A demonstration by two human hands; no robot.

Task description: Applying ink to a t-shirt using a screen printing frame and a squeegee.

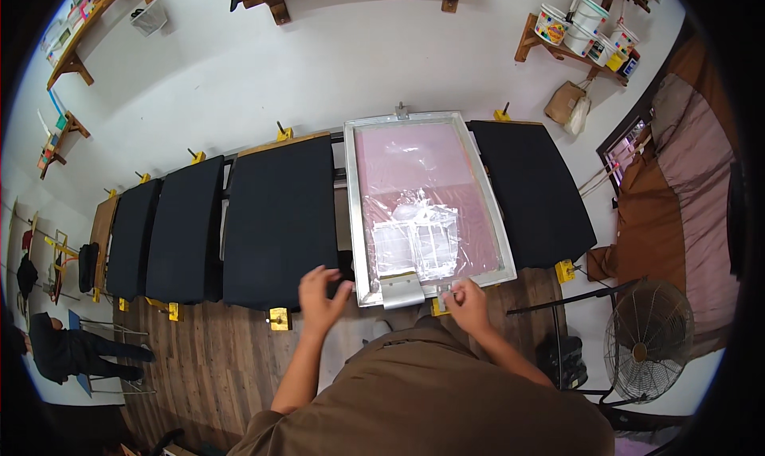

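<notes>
In front of me lies a screen-printing frame (pixel 489 186) with a silver metal rim and pinkish mesh, over one of the boards. White ink (pixel 418 245) is smeared across its lower half. A metal-handled squeegee (pixel 402 291) rests at the frame's near end, overhanging the rim. My left hand (pixel 321 299) is held just left of the frame's near corner, fingers apart and empty. My right hand (pixel 468 306) is at the near rim, right of the squeegee, fingers curled in; what they hold, if anything, is hidden.
Boards covered in black fabric (pixel 279 221) line up to the left, and another black-covered board (pixel 530 193) stands close on the right. Yellow brackets (pixel 280 319) stick out at their ends. A fan (pixel 649 340) stands at right. Another person (pixel 60 348) is far left.
</notes>
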